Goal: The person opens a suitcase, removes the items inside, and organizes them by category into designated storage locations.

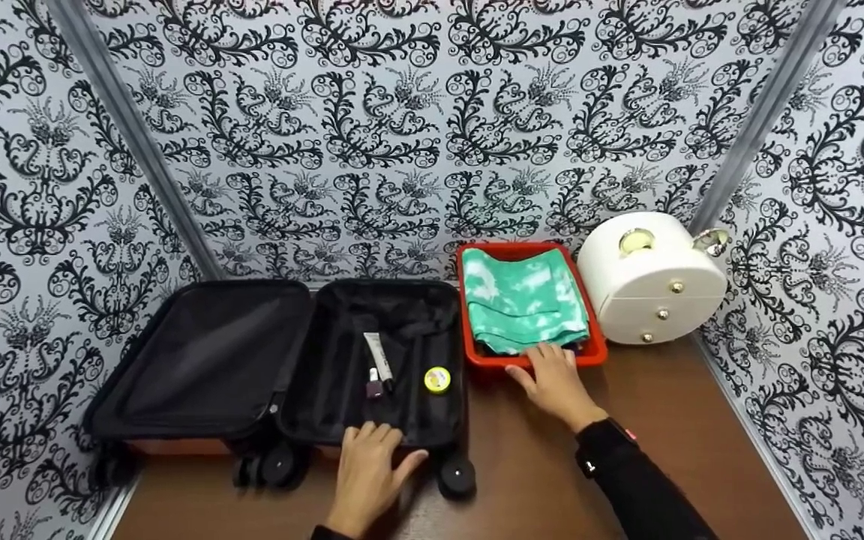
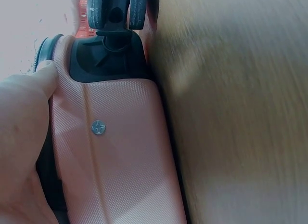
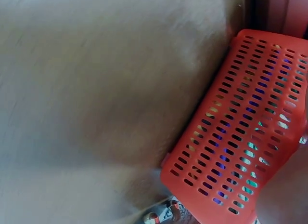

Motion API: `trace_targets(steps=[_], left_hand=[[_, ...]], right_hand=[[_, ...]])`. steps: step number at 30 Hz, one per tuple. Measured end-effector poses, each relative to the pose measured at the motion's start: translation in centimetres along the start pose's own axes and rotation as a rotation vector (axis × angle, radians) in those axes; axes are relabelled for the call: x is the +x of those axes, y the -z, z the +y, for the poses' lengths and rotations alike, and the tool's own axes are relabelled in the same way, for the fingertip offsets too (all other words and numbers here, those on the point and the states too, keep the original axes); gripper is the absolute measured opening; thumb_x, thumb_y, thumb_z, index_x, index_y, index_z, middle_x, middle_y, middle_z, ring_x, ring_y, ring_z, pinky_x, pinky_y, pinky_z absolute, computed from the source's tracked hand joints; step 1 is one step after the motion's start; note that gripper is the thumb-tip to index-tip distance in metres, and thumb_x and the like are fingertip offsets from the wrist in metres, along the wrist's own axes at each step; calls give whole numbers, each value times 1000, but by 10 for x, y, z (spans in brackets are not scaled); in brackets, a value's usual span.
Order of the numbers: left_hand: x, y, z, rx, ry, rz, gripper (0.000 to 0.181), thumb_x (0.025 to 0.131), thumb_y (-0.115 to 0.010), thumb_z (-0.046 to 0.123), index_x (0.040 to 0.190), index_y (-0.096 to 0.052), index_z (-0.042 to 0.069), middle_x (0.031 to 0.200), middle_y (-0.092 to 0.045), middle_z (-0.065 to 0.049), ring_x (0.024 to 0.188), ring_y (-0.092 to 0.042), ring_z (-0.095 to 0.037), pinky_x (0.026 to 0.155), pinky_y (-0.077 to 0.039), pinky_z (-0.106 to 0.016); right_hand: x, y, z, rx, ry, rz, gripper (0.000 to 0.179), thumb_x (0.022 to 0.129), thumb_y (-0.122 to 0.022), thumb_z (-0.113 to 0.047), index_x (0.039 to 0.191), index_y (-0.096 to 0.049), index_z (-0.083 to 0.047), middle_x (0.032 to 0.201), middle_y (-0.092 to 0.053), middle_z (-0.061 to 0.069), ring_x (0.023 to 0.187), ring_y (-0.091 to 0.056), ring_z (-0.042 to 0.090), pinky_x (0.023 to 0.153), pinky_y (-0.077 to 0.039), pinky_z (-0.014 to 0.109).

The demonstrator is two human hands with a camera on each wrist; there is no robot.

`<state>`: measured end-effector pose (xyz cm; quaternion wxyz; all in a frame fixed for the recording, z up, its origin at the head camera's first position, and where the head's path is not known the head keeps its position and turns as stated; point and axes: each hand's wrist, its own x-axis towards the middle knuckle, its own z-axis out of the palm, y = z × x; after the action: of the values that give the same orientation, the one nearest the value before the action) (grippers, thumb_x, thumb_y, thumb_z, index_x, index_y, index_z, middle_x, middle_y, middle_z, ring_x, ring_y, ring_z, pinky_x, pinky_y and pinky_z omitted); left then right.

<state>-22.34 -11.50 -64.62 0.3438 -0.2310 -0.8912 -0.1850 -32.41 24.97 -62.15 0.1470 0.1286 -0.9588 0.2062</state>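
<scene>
My left hand (image 1: 369, 469) rests on the near rim of an opened suitcase, its fingers over the edge of the right half (image 1: 304, 405). In the left wrist view the thumb lies along the rim above the pink shell (image 2: 120, 151). Inside that half are a white tube (image 1: 376, 354), a small dark bottle (image 1: 374, 388) and a round yellow tin (image 1: 437, 380). My right hand (image 1: 558, 381) is at the front rim of a red basket (image 1: 597, 352), fingertips over the near edge of a folded green-and-white cloth (image 1: 526, 296), thumb spread to the left.
A white rounded box (image 1: 649, 277) with small drawer knobs stands right of the basket. The suitcase's black lined other half (image 1: 207, 360) lies open at left. Suitcase wheels (image 1: 457, 478) stick out toward me over the brown table (image 1: 529, 480). Patterned walls (image 1: 402, 150) enclose the table.
</scene>
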Motion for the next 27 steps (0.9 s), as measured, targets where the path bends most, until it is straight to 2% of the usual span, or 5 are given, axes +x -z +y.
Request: trace_targets(steps=[4, 9, 18, 23, 27], left_hand=[[1, -2, 0, 5, 1, 6, 42, 85, -90, 54, 83, -71, 18, 77, -64, 3, 75, -54, -21, 76, -33, -38], [2, -4, 0, 8, -1, 6, 42, 83, -91, 54, 83, -72, 17, 77, -65, 2, 75, -54, -20, 76, -34, -37], [0, 0, 1, 5, -5, 12, 43, 82, -92, 54, 83, -72, 16, 76, -64, 2, 75, -54, -20, 76, -34, -37], [-1, 3, 0, 9, -17, 34, 43, 81, -92, 55, 81, -69, 18, 74, -61, 5, 73, -51, -18, 74, -32, -37], [-1, 6, 1, 10, -18, 25, 43, 82, -91, 56, 81, -69, 19, 74, -60, 6, 73, -49, -17, 74, -32, -36]], right_hand=[[0, 5, 5, 89, -14, -20, 44, 107, -71, -44, 125, -71, -3, 120, -67, 18, 127, -57, 43, 110, -36, 63], [-2, 9, 9, 127, 4, -40, 39, 108, -72, -38, 127, -73, -4, 125, -68, 17, 126, -56, 41, 110, -38, 61], [-6, 7, 8, 98, 54, -15, 28, 107, -72, -33, 118, -77, -7, 117, -71, 15, 117, -60, 39, 99, -39, 54], [-3, 5, 6, 72, 39, 4, 30, 105, -74, -33, 119, -77, -7, 118, -74, 16, 118, -63, 40, 101, -39, 56], [0, 5, 2, 36, 32, 23, 31, 104, -74, -34, 118, -77, -7, 117, -76, 17, 117, -65, 42, 100, -40, 58]])
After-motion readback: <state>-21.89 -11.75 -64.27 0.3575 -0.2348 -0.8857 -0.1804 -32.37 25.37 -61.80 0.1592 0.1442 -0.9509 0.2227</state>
